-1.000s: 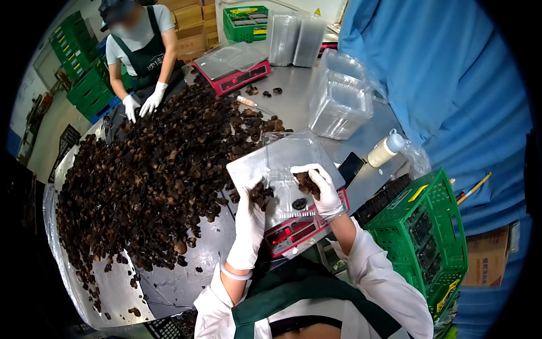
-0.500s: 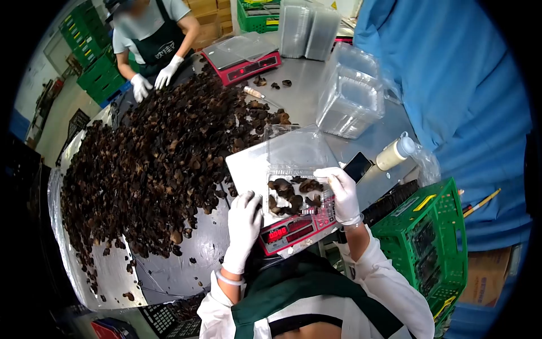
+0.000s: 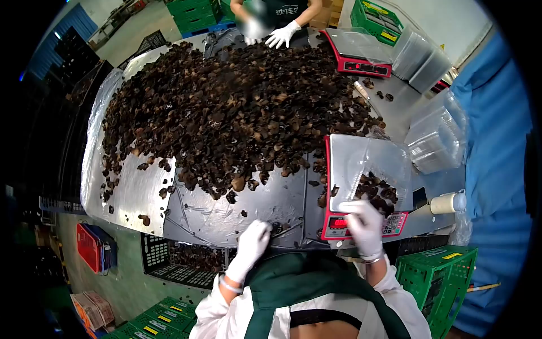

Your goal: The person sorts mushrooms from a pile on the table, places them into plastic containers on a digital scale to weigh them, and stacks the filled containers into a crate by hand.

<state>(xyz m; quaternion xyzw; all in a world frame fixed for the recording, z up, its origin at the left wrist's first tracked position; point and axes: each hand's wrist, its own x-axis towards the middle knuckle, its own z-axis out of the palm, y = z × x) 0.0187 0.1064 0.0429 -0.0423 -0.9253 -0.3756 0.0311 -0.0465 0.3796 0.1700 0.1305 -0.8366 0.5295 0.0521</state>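
Observation:
My left hand (image 3: 253, 244), in a white glove, is low over the table's front edge beside a few loose dark mushroom pieces (image 3: 276, 227). Its fingers are bent together; anything inside them is hidden. Over the front of the near red scale (image 3: 367, 152) is my gloved right hand (image 3: 364, 226), smeared by motion. It overlaps the near side of a clear plastic box (image 3: 402, 183) on the scale's plate. Dark wood ear mushrooms (image 3: 375, 189) lie inside that box. The scale's lit red display is partly covered by the hand.
A wide heap of wood ear mushrooms (image 3: 226, 113) spreads over the metal table (image 3: 226, 212). Stacked clear boxes (image 3: 437, 133), a bottle (image 3: 449, 203) and a phone (image 3: 419, 198) are at right. A co-worker's gloved hand (image 3: 283, 34) is beyond the heap, near another scale (image 3: 361, 53).
The view has swung left, so the scale now appears farther right. My left hand has left the box's side for the table edge. My right hand has shifted to the box's near-left side.

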